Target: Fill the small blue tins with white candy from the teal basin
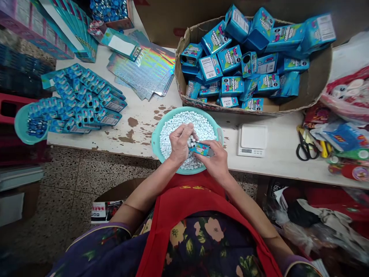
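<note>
Head view has me watching the left hand [181,143] curled narrow around white pellets [191,141] at the left end of a small blue box [201,149], gripped by the right hand [215,158] over the green basin [156,139], where a tipped box or loosened fingers could scatter them.

Worn white table [141,113]; speckled tile floor [112,169].
</note>
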The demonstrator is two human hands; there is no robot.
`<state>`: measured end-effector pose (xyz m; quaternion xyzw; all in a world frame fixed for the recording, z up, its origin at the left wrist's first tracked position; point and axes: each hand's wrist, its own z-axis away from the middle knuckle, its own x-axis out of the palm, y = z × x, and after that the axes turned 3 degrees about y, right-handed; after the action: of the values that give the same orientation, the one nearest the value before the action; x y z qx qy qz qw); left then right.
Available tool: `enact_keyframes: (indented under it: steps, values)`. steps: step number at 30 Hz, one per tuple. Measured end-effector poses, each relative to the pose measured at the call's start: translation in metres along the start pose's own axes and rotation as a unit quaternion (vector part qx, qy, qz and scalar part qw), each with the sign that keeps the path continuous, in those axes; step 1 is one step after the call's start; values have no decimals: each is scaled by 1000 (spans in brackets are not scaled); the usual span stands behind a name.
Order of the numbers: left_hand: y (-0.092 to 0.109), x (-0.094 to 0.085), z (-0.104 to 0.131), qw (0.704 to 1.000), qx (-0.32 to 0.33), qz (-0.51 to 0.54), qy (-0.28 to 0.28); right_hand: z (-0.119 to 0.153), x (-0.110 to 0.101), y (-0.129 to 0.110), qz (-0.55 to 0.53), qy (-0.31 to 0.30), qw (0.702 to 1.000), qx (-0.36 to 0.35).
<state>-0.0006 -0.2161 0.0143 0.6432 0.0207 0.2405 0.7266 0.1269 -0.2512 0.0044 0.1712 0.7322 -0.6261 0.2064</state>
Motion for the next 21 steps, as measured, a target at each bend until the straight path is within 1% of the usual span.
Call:
enact_keyframes:
  steps: [4, 9, 13, 17, 21]
  values:
    - [-1, -1, -2, 1000, -7, -8, 21, 0, 0, 1, 1, 1, 1000, -10]
    - [-1, -1, -1, 1000, 3, 19, 18, 0, 1, 1, 4, 0, 1000, -13]
    - [-1, 0, 3, 999, -8, 27, 18, 0, 4, 2, -2, -10, 1000, -1]
    - [8, -2, 3, 997, -32, 59, 25, 1, 0, 2, -32, -11, 999, 14]
    - [17, -3, 1, 994, -50, 92, 32, 4, -7, 4, -70, 6, 997, 25]
